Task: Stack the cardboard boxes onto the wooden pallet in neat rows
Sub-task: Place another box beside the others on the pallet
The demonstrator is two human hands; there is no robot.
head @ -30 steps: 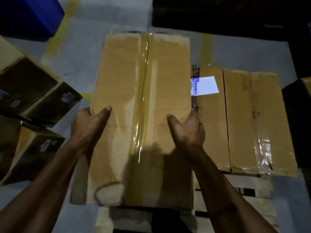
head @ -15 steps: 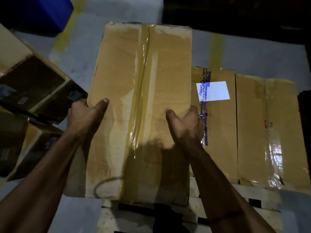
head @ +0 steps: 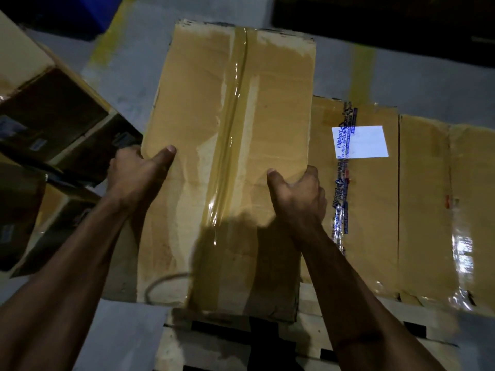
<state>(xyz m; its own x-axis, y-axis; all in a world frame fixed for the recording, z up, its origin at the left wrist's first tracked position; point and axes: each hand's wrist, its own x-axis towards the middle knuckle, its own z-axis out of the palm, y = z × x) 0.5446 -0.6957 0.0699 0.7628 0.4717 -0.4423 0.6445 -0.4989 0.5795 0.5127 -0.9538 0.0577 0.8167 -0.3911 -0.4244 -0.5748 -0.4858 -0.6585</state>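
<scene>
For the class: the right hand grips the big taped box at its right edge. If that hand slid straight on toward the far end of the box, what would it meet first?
Probably nothing solid: the right hand would run along the held box, with the labelled box close beside it, though depth is unclear.

A single wide-angle view from a camera worn on the person's head, looking forward and steeply down from close above. Both forearms enter from the bottom corners and meet at mid-frame, where the left hand point(head: 136, 174) and right hand point(head: 297, 195) grip a taped cardboard box point(head: 230, 145) that fills the centre. Beyond the fingertips lies grey floor point(head: 428, 84). Right of the right fingers, lower boxes point(head: 375, 210) appear. Below the wrists, pallet slats point(head: 241, 349) cross the bottom edge. Edges bow slightly.
</scene>
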